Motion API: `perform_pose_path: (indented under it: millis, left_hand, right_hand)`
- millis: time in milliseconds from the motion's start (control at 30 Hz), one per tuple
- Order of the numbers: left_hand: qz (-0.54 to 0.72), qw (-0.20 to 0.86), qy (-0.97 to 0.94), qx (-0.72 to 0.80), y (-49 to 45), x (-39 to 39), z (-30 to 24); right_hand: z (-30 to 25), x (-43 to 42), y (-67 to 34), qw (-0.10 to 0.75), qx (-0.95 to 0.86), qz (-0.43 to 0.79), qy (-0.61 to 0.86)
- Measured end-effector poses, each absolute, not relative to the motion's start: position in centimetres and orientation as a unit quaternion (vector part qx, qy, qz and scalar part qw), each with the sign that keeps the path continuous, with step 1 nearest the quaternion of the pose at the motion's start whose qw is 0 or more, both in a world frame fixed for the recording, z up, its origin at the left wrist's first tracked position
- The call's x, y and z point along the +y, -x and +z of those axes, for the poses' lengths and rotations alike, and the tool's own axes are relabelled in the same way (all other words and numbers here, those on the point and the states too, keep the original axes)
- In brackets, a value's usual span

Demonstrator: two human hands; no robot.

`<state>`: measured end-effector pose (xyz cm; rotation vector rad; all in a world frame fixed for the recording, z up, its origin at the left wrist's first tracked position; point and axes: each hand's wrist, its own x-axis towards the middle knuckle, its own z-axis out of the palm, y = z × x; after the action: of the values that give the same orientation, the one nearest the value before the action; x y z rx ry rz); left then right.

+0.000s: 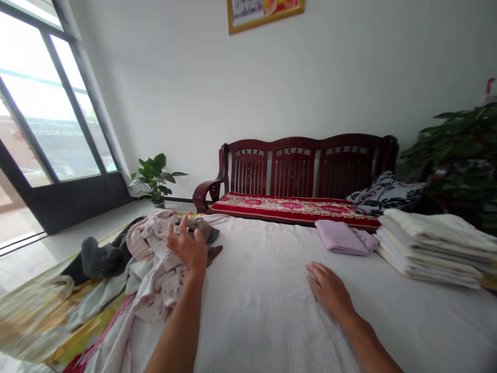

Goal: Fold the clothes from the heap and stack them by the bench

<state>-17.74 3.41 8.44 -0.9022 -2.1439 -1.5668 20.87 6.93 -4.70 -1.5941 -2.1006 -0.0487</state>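
My left hand [188, 246], fingers spread, is over the right side of a heap of crumpled clothes [149, 274]. It grips nothing that I can see, and whether it touches the cloth I cannot tell. Pale pink patterned fabric lies on top of the heap, with dark grey pieces [103, 259] at its left. My right hand [330, 290] is low over the white sheet [256, 290], its fingers stretched out and holding nothing. Beyond that hand lies a folded lilac cloth [344, 238], beside a stack of folded white and grey cloths [435, 248].
Behind the sheet stands a dark red wooden bench [291, 173] with a red floral cover [287, 204] and a black-and-white cushion [388, 194]. Potted plants are at the back left [155, 176] and right [462, 150]. A yellow patterned cloth [34, 321] lies at left, near a glass door [42, 103].
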Motion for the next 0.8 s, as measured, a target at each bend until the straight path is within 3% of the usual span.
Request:
perform_pose_path:
  millis: [467,633,800]
  left_hand:
    - [-0.419,0.133,0.257,-0.86,25.4,2.9,8.2]
    - [-0.496,0.159,0.339,-0.783,23.0,3.1,8.4]
    - [-0.566,0.137,0.55,-0.598,15.1,2.6,8.3]
  right_hand:
    - [-4.6,6.8,-20.5,0.257,-0.768,-0.028,0.586]
    - [-4.5,6.7,-20.3,0.256,-0.766,-0.025,0.59]
    - [-4.5,6.5,-20.2,0.255,-0.76,-0.013,0.598]
